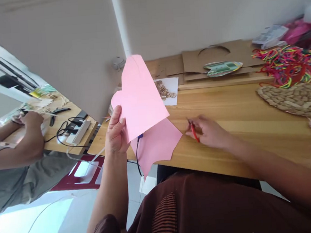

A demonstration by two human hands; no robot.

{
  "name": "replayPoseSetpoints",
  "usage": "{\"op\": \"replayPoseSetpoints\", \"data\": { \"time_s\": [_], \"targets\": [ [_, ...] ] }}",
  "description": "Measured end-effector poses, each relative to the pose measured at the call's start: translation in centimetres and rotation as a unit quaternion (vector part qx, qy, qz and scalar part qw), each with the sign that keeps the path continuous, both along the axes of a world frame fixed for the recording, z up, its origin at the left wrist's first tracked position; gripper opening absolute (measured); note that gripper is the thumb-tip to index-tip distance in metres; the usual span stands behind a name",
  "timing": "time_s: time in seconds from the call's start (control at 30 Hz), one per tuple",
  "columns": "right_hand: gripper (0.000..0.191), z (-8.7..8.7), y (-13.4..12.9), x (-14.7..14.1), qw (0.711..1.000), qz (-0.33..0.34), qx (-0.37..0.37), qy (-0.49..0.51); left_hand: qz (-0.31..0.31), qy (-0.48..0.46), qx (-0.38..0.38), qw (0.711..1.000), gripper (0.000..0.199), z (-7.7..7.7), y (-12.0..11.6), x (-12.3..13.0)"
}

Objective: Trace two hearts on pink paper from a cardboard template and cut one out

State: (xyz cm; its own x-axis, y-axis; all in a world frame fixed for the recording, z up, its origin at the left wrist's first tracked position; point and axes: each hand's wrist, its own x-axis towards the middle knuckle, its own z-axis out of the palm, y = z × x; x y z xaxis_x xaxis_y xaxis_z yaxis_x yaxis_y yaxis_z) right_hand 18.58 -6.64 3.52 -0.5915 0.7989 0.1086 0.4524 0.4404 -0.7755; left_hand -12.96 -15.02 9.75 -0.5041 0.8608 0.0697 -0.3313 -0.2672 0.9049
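My left hand (116, 134) is closed on a pink sheet of card (142, 99), thumb in front, holding it up above the table's front edge. The sheet has curved, cut-out edges at its top and left. Beneath it a second pink piece (160, 145) with a jagged lower edge overhangs the table; a black cable with a blue end passes in front of it. Over the wood to the right, my right hand (209, 130) is closed around small red-handled scissors (194, 132), whose blades are blurred and partly hidden by the fingers.
At the back, brown chips lie on white paper (172, 92) near cardboard (173, 65) and a green boat-shaped piece (223, 68). Colourful cords (291, 62) and a woven mat (294, 100) are at right. Left, past a partition, a co-worker's arm (29, 140) is near a power strip (78, 132).
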Motion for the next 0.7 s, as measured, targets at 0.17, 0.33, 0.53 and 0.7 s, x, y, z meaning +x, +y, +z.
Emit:
{"op": "replayPoseSetpoints", "data": {
  "time_s": [0.17,0.33,0.53,0.7],
  "targets": [
    [0.024,0.1,-1.1,-4.4,0.971,0.161,0.126,-0.125,0.067,-0.033,-0.046,0.996,0.032,-0.2,-4.2,-2.3],
    [0.027,0.7,-1.4,-3.8,0.946,0.216,0.169,-0.175,0.092,-0.017,-0.054,0.994,0.034,-1.0,-6.7,-4.3],
    [0.022,1.0,-2.0,5.2,0.940,0.066,0.216,-0.257,0.089,-0.031,-0.034,0.995,0.043,-2.4,-6.9,-4.1],
    [0.017,0.7,-5.0,8.5,0.934,-0.064,0.257,-0.241,0.074,-0.072,-0.061,0.993,0.044,-2.4,-6.6,-2.5]
  ]
}}
